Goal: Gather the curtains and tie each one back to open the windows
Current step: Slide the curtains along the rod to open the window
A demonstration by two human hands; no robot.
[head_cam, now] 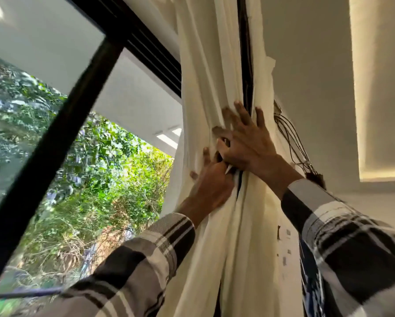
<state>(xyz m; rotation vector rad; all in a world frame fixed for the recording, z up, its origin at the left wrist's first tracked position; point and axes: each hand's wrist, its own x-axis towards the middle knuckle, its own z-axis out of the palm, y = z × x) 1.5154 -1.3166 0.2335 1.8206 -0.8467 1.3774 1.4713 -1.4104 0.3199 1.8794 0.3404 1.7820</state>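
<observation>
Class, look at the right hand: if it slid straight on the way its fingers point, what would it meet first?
More folds of the cream curtain, on which the right hand already rests, probably then the dark window frame between the folds; depth is unclear.

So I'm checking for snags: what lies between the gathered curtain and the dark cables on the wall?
In the head view, only the right hand and wrist cross between the curtain and the cables; otherwise bare wall.

Dangling cables (290, 138) crowd the wall right of the gathered curtain (205, 92); glass (54, 138) probably blocks left.

Window (43, 72) with black frame (54, 138); sunlit foliage (100, 179) outside. Cream wall (306, 65), black cables (292, 143), lit recess (379, 88).
</observation>
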